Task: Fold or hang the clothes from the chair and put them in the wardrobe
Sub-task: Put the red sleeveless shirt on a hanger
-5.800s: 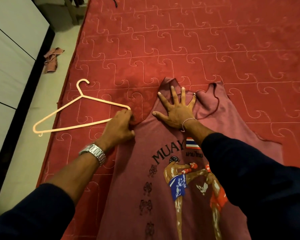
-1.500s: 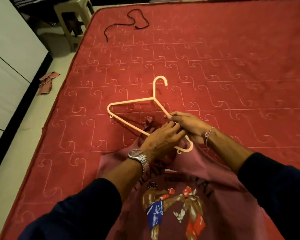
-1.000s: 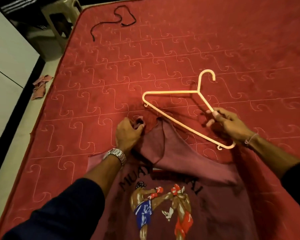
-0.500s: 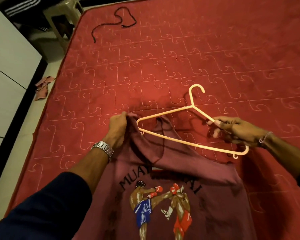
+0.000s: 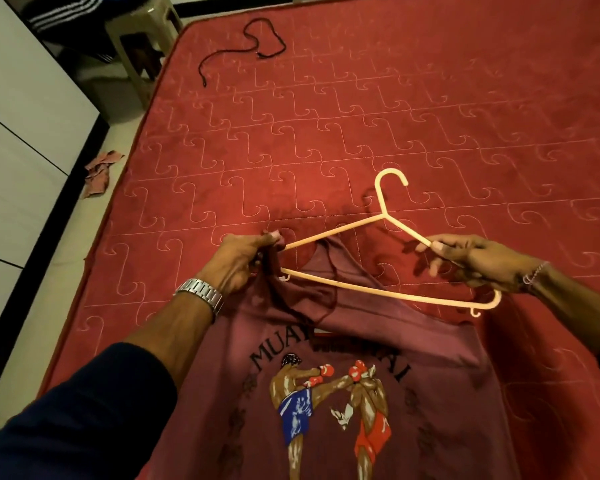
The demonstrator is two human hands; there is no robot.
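change: left end of hanger [image 5: 388, 292] now tucked under the strap | left hand [image 5: 238, 263] pinches tank top [image 5: 343, 375] strap | right hand [image 5: 478, 263] grips hanger arm | judged: right strap still to be seated

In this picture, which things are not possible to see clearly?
All in the head view:
- Left tip of the hanger: covered by the shirt strap that the left hand grips.
- Shirt's lower part: cut off by the bottom edge.
- Middle of the printed word: hidden by a fold.
- Wardrobe: cut off at the left edge.
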